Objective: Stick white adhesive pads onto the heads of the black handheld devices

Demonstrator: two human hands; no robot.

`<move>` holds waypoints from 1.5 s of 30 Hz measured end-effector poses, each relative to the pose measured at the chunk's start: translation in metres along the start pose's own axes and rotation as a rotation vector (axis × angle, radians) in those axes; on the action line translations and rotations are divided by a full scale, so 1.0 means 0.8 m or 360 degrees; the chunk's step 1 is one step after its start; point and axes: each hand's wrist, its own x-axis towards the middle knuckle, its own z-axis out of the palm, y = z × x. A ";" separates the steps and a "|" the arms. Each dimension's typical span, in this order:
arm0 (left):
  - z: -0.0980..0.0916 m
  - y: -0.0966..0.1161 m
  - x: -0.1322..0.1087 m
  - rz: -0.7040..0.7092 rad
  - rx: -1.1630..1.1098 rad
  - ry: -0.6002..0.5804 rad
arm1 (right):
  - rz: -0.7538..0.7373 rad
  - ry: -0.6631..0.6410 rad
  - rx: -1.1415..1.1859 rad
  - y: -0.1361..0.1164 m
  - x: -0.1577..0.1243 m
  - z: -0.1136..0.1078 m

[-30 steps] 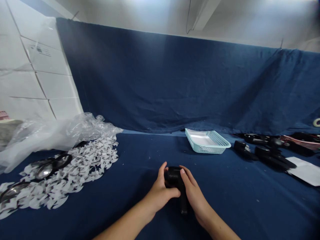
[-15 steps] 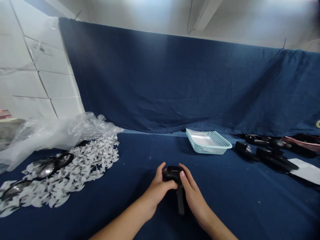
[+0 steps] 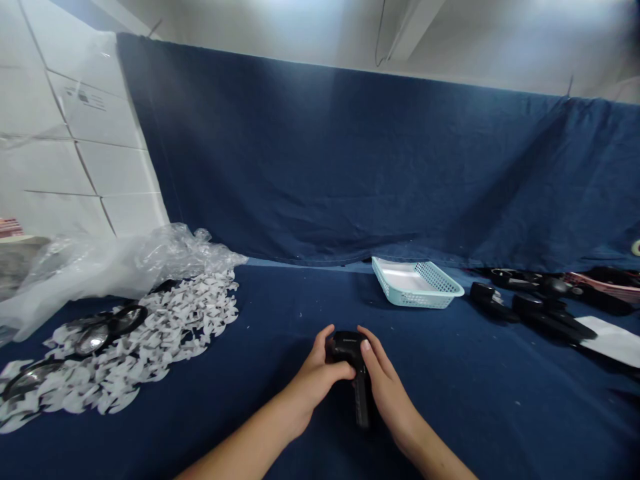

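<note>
My left hand [image 3: 320, 373] and my right hand [image 3: 383, 377] hold a black device [image 3: 349, 343] between them. It has a broad head with small pale lettering and a straight handle pointing down toward me; I cannot tell its exact kind. My left fingers wrap the left side of the head, with the thumb across its lower part by the handle. On the other side, my right thumb presses near the head's edge and the fingers lie along its right. The device's far face is hidden from me.
A light blue basket [image 3: 425, 300] with something white inside stands ahead. Left lie a heap of grey-white plastic pieces [image 3: 170, 327], round black-rimmed parts [image 3: 93, 339] and clear plastic sheeting [image 3: 125, 263]. Right are black devices [image 3: 555, 320] and a white sheet [image 3: 613, 340]. A blue curtain [image 3: 340, 160] hangs behind.
Almost nothing differs. Both hands keep their hold on the black device, which has tipped or shifted only very slightly.
</note>
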 end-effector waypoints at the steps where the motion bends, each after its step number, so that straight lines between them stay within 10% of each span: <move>1: 0.000 -0.001 0.000 0.0003 0.0001 -0.0012 | 0.0006 0.0004 0.0010 -0.001 0.001 0.000; 27: -0.005 -0.007 0.000 -0.0034 0.0164 -0.0475 | 0.0163 0.0112 0.0377 -0.002 0.005 0.001; 45: 0.011 -0.030 -0.017 0.0498 0.0688 -0.0199 | 0.0354 0.0163 0.0742 -0.002 0.010 -0.004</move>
